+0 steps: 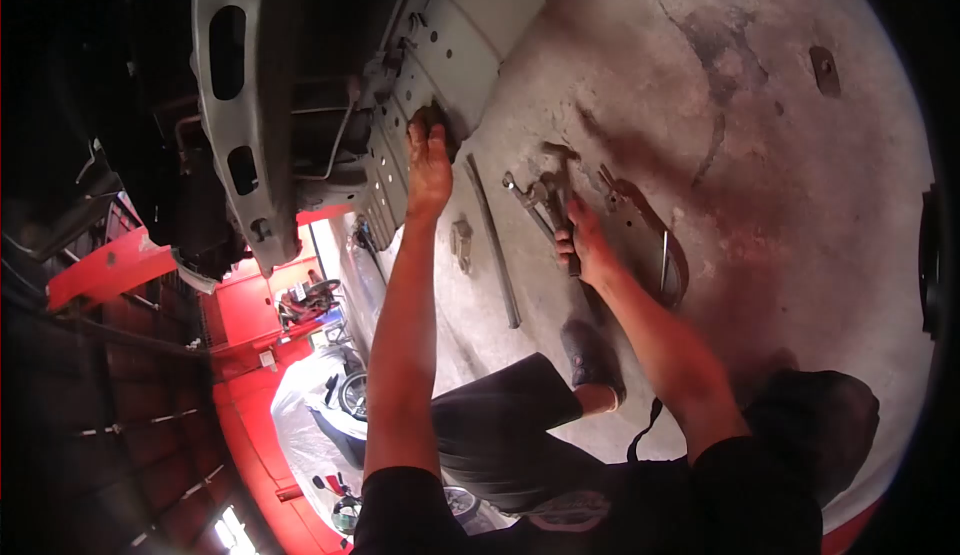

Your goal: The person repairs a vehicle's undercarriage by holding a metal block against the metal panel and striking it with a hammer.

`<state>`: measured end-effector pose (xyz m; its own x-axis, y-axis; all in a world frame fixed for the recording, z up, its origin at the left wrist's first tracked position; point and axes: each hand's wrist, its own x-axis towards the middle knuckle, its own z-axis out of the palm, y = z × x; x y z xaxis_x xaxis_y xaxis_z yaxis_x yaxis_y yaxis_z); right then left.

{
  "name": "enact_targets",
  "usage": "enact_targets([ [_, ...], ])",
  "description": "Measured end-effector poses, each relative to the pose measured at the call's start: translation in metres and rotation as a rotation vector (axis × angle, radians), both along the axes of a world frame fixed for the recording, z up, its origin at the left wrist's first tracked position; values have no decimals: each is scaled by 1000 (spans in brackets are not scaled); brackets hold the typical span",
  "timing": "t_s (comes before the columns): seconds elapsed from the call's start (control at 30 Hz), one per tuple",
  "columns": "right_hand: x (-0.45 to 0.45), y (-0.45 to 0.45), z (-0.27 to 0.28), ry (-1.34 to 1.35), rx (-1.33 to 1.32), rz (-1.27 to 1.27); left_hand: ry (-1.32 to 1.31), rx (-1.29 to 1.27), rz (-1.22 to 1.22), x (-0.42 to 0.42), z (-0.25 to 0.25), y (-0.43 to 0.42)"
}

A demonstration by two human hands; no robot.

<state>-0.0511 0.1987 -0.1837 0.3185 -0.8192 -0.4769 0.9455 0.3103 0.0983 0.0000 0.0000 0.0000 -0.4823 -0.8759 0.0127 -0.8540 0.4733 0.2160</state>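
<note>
My left hand [430,170] is raised against the pale perforated metal panel [455,65] of a vehicle body. Its fingers are stretched out and a dark patch shows around the fingertips. My right hand [590,243] is closed round the dark handle of what looks like a hammer [562,205], low over the concrete floor. Beside it lies a wrench [528,203], partly overlapped by the hammer. A long thin metal bar [492,240] rests on the floor between my two arms. Left of the bar sits a small metal block-like tool [461,245].
A grey metal beam with oval holes [235,105] stands at upper left. A thin shiny rod [665,260] and a flat metal piece [825,70] lie on the cracked concrete floor [740,195]. Motorbikes and a pale cover [305,400] are by the red wall.
</note>
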Motion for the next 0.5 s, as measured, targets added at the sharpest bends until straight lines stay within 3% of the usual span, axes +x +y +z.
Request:
enact_targets([
  [0.07, 28, -10, 10, -99, 133, -48, -15, -118, 20, 4, -8, -1],
  [0.1, 38, -11, 26, -139, 132, -47, 14, -29, 85, 2, 25, 4],
  [0.17, -5, 4, 51, -23, -136, 40, 230, 175, 240, -33, 45, 22],
  [0.2, -22, 9, 70, 23, -280, 85, 182, 303, 275, -36, 46, 29],
  [0.27, -43, 19, 64, 148, -426, 221, 116, 68, 82, 6, 11, 6],
  [0.3, -39, 16, 48, 100, -304, 159, 82, -44, -18, 17, -3, -10],
  [0.4, 3, 18, 14, -11, 57, 22, 41, -100, 30, -4, 4, 12],
  [0.47, 33, -4, 45, -32, 260, -127, 34, -106, -37, -4, 11, 14],
  [0.5, 23, -11, 72, -75, 77, 5, 71, -41, 17, -9, 20, 21],
])
